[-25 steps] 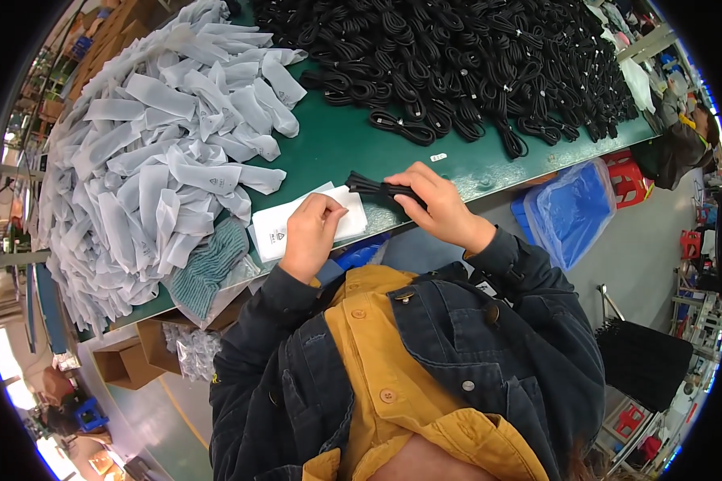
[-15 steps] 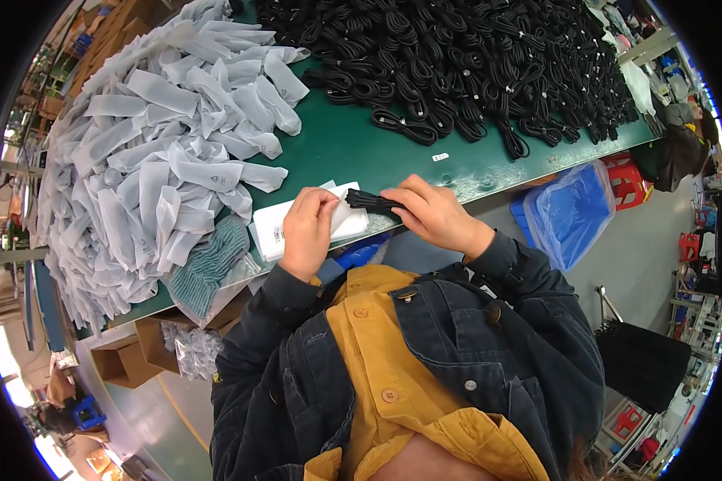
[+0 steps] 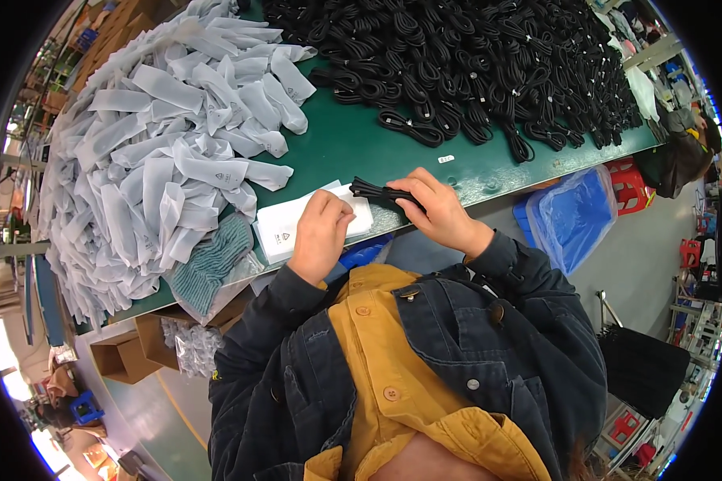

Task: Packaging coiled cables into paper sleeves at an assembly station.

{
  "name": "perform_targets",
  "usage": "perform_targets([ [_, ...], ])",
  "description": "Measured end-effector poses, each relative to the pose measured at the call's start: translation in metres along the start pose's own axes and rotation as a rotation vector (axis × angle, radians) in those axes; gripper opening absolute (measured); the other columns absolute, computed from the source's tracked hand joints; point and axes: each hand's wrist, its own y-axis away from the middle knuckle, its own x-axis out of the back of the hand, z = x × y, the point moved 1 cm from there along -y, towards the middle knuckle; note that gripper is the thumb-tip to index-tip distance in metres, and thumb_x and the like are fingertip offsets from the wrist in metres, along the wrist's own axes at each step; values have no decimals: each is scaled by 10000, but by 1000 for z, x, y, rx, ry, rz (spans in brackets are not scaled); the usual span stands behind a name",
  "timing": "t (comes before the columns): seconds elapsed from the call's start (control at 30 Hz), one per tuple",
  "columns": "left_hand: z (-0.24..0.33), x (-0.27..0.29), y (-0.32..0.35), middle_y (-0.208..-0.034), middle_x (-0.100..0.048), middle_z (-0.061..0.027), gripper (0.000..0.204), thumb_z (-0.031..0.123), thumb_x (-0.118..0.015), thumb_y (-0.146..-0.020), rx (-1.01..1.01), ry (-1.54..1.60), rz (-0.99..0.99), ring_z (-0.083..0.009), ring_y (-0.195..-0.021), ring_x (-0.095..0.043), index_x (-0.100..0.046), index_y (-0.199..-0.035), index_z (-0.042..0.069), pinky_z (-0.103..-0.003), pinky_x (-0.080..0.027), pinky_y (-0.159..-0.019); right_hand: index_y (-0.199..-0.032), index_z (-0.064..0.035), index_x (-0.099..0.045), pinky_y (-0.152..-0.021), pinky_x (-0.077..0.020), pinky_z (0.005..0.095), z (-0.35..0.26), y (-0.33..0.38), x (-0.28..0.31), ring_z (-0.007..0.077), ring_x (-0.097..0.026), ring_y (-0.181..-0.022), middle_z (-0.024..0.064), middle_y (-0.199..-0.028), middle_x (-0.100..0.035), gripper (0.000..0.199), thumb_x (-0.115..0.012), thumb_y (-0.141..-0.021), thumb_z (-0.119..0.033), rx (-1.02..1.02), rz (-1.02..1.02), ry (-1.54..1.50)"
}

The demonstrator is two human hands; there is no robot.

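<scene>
My right hand [image 3: 443, 215] is closed round a bundled black cable [image 3: 369, 190], whose looped end sticks out to the left over a stack of flat white bags [image 3: 276, 232]. Over the right part of that stack, at the table's near edge, is my left hand [image 3: 321, 234]. Its fingers are curled together, and whatever they pinch is hidden. A small gap separates the left fingertips from the cable. The top bag lies flat and bears a small printed mark.
Filled pale bags [image 3: 192, 168] are heaped at the left of the green table [image 3: 337, 144]; bundled black cables [image 3: 457, 64] cover its far side. A teal knitted cloth [image 3: 210, 258] lies near the left edge. Below stand a lined blue bin [image 3: 565, 216] and cardboard boxes [image 3: 120, 358].
My left hand has shifted slightly right and down, and the bag edge it held up is no longer seen raised. The cable's left end has tipped up a little in my right hand.
</scene>
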Motion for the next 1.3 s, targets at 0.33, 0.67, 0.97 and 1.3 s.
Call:
perform_targets([
  [0.33,-1,3,-1,-871,-623,-109,90,-15,-682,-855,267,348,96,-176,-738,-592,-625,-923,-23,-293,-483,-688,-1160,-33,-632,-613,-503,341,-5,4,4,267,-610,-731,113,-942,-590,347,-676,-823,34,56,17,-56],
  [0.67,17,21,-20,-944,-589,-132,123,-59,-657,-834,-195,26,101,-269,-811,-589,-594,-924,-4,-324,-490,-695,-1174,-61,-621,-609,-524,355,-2,-6,8,290,-639,-730,97,-996,-588,329,-677,-851,-30,159,-91,-8],
  [0.97,20,32,-39,-958,-580,-117,148,-72,-658,-823,-155,109,141,-233,-802,-572,-581,-927,1,-303,-470,-697,-1187,-41,-632,-661,-490,271,-8,-47,-4,170,-601,-752,101,-1018,-598,355,-672,-843,37,165,-65,-221],
  [1.3,-5,122,-78,-967,-596,-2,91,143,-564,-1000,297,972,272,-71,-687,-501,-604,-1024,65,-205,-405,-646,-1150,-26,-607,-662,-506,325,-38,-88,7,249,-608,-756,128,-1091,-556,365,-701,-804,41,152,93,-239],
])
